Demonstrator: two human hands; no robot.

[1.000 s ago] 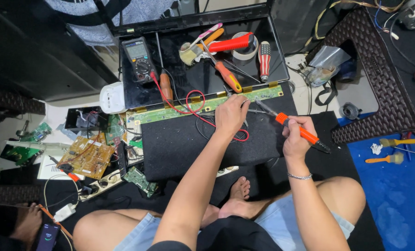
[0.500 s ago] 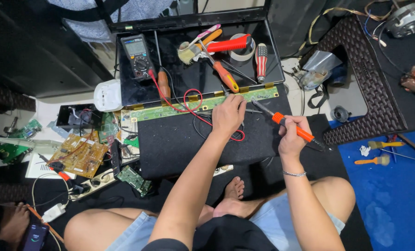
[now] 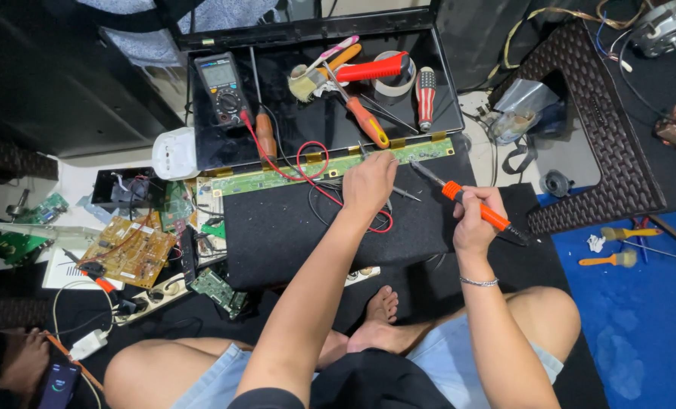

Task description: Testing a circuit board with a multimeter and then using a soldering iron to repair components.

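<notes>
Two bare hands work above a black mat [image 3: 300,235] that lies in front of the person's crossed legs. The right hand [image 3: 476,221] has its fingers closed around the orange handle of a soldering iron [image 3: 474,206], and the metal tip points far-left toward a long green circuit strip [image 3: 277,177]. The left hand [image 3: 368,182] rests at the strip with the fingers curled; what they pinch there cannot be told. A red wire [image 3: 308,151] loops across the strip between the hands and the multimeter [image 3: 221,88], which lies farther away in a black tray [image 3: 440,76] together with screwdrivers [image 3: 368,125] and a roll of tape [image 3: 395,76]. On the left, some loose circuit boards [image 3: 130,250] lie on the floor. To do the soldering well, it seems wise to keep the left hand steady on the strip, to bring only the tip to the joint, and to keep the hot shaft away from the red wire and the fingers.
</notes>
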